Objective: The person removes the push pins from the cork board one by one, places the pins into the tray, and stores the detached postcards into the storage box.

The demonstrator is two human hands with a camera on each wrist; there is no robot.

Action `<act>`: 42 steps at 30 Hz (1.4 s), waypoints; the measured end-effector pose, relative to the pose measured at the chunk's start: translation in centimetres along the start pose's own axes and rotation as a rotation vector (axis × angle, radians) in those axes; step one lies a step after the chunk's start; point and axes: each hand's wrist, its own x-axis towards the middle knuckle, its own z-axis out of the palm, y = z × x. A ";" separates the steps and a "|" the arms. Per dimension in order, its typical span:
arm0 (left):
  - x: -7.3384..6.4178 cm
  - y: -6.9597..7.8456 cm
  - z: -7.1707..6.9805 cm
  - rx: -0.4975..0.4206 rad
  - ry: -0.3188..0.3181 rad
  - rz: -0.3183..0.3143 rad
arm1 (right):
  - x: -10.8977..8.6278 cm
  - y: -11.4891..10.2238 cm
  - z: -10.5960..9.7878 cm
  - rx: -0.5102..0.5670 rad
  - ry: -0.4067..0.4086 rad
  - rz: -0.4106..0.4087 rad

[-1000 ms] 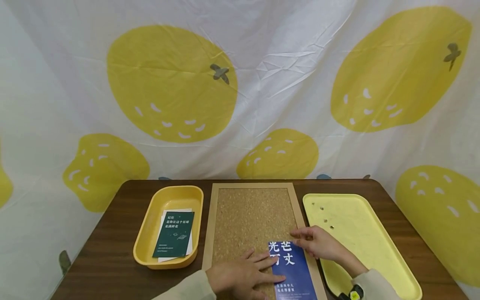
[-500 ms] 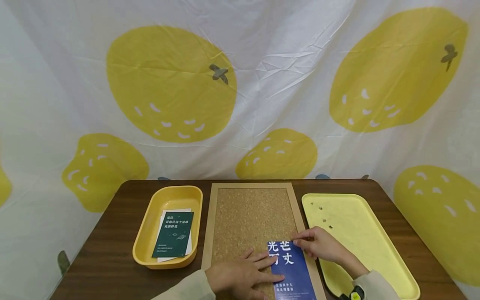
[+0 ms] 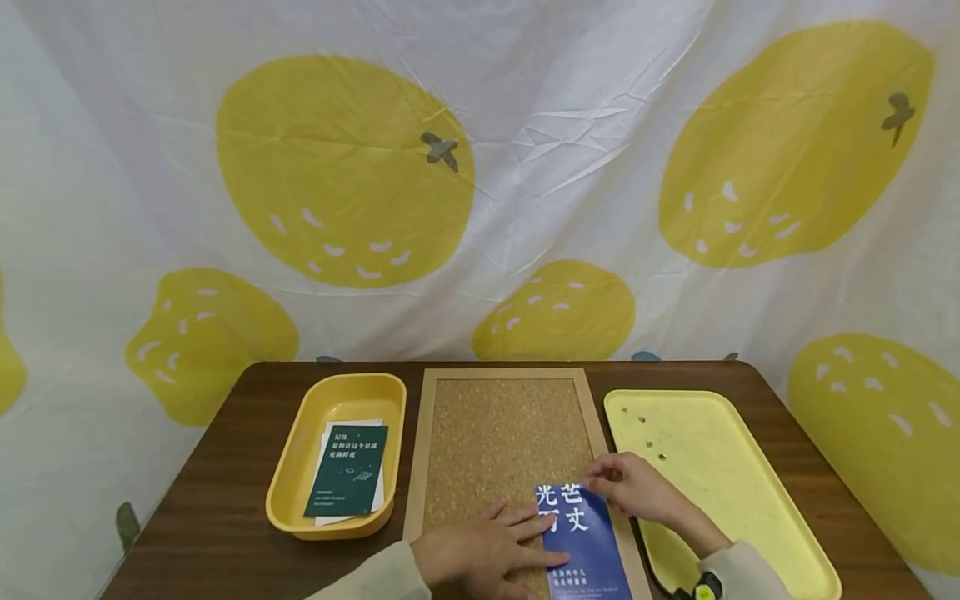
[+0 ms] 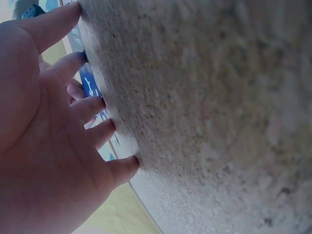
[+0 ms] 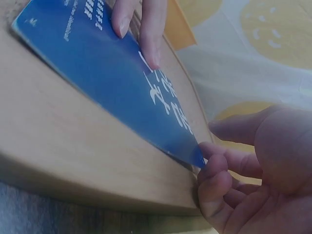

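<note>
A blue card with white characters lies along the right side of the cork board, near the board's wooden frame. My left hand rests on the board with fingers spread, two of them reaching across the card's left edge. In the left wrist view its fingertips press down on the cork. At the card's top right corner is my right hand. In the right wrist view its fingers pinch that corner, and the card's edge bows slightly up from the frame.
An orange-yellow basin on the left holds a dark green card over a white one. On the right lies a pale yellow tray with several tiny metallic pieces near its left edge. A lemon-print curtain hangs behind the table.
My right hand's fingers have drawn together at the card's top right corner, where the index finger reached past it before. The left hand stays in place.
</note>
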 end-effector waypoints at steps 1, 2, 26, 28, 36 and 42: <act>0.0 0.0 0.0 0.009 0.001 0.001 | 0.1 -0.1 0.0 -0.002 0.005 0.003; 0.0 0.0 0.0 0.015 0.000 0.003 | 0.1 -0.1 0.1 -0.006 0.012 0.005; -0.2 0.2 0.1 0.083 0.046 0.010 | 0.0 0.2 0.8 0.264 -0.072 0.043; -0.2 0.2 0.1 0.093 0.050 0.014 | -0.1 0.3 0.8 0.272 -0.087 0.041; -0.1 0.2 0.1 0.093 0.035 0.015 | -0.4 0.8 0.5 0.262 -0.130 -0.025; 0.0 0.1 0.0 0.043 0.014 0.002 | -0.6 1.5 0.2 0.234 -0.190 -0.081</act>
